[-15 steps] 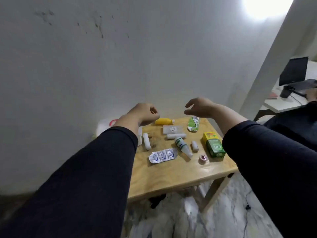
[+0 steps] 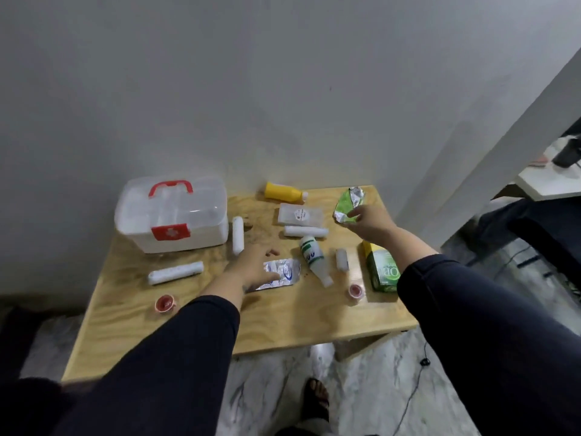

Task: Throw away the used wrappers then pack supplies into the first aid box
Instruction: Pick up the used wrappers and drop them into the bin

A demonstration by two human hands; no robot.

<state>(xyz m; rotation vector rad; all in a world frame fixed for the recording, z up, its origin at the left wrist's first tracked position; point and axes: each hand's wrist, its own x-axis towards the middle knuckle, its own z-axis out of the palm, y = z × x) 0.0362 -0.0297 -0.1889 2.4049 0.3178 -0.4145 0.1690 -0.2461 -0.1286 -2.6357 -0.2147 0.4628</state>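
A white first aid box (image 2: 171,215) with a red handle and its lid shut stands at the table's back left. My left hand (image 2: 251,269) lies with fingers spread on a crumpled silver blister wrapper (image 2: 284,273) in the middle of the table. My right hand (image 2: 367,223) pinches the near end of a crumpled green wrapper (image 2: 347,201) at the back right. Scattered supplies: a yellow bottle (image 2: 284,192), a flat white pack (image 2: 300,215), gauze rolls (image 2: 238,235) (image 2: 175,272) (image 2: 305,231), a white bottle (image 2: 314,259), a green carton (image 2: 382,269).
The small wooden table (image 2: 283,325) stands against a grey wall. Two small red tape rolls (image 2: 165,303) (image 2: 356,290) lie near the front. A short white roll (image 2: 341,260) lies by the carton. My sandalled foot (image 2: 317,398) is on the marble floor below; a cable trails at the right.
Both hands have dropped from mid-air to the table: the left onto the silver wrapper, the right onto the green wrapper. The view has tilted down, showing the first aid box.
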